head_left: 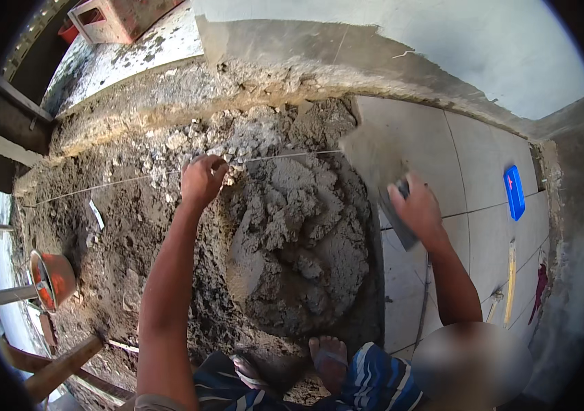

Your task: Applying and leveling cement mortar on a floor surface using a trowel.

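A heap of wet grey mortar (299,240) lies between my arms, beside the laid pale tiles (491,164). My left hand (203,179) is at the heap's far left, over a taut white string (100,186). Its fingers are curled together, and whatever they hold is hidden. My right hand (417,209) grips a trowel (399,222) over the tile edge. Toward the far end the trowel's mortar-coloured part is smeared by motion. The string runs across the dirt and over the far side of the heap.
Rough soil and rubble (120,240) spread to the left, with an orange bucket (59,279) there. A blue plastic tray (514,192) and a yellow stick (511,281) lie on the tiles. Partly plastered walls (374,51) border the far side. A crate (117,20) stands far left.
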{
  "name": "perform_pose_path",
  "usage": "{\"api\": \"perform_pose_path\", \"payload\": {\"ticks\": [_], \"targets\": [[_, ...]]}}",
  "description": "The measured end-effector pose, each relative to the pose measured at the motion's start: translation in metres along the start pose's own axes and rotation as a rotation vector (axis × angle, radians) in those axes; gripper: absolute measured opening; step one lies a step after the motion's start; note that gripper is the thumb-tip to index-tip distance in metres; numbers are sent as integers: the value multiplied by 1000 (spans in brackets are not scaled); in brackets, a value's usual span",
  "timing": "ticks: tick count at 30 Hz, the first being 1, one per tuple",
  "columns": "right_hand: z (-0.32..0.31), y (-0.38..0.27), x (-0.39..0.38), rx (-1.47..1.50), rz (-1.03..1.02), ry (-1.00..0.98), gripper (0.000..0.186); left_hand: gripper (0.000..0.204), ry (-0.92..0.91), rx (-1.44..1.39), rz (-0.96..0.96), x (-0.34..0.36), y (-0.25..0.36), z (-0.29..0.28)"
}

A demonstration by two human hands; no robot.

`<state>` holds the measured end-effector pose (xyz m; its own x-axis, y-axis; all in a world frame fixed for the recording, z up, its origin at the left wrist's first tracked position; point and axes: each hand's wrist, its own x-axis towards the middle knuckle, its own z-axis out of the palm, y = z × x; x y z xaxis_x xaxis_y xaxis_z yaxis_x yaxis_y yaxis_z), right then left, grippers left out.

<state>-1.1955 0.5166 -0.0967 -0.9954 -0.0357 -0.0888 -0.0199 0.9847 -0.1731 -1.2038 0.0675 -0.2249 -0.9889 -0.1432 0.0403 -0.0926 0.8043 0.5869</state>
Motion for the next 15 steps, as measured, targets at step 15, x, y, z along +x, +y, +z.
{"api": "perform_pose_path", "payload": {"ticks": [15], "targets": [[63, -49, -83, 211, -71, -344, 45, 23, 63, 104, -27, 0, 31, -8]]}}
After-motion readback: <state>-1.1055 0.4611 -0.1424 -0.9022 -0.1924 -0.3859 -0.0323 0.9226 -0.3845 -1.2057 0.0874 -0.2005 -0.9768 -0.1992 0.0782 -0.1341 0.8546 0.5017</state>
